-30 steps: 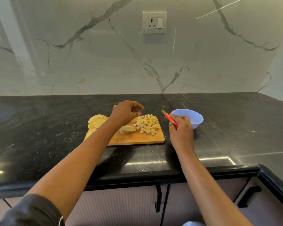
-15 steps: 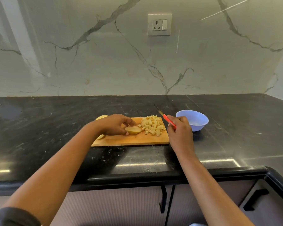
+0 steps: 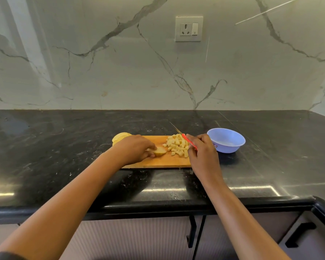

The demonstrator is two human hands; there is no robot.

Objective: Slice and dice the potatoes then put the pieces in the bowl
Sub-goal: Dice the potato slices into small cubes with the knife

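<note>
The left hand (image 3: pixel 133 149) is pinching one potato piece (image 3: pixel 160 151), which is lying on the single cutting board (image 3: pixel 158 163) with its long axis running left to right. The right hand (image 3: pixel 203 152) is gripping one red-handled knife (image 3: pixel 183 135), its blade pointing away and leftward over one heap of diced cubes (image 3: pixel 177 145), too many to count. A few slices (image 3: pixel 120 137) are lying stacked at the board's left end. One bowl (image 3: pixel 225 140) is sitting just right of the board.

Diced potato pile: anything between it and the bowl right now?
Only the right hand, gripping the red-handled knife, sits between the diced potato pile and the blue bowl, at the cutting board's right end. No other object shows in that gap. The left hand holds a potato chunk, away from it.
</note>
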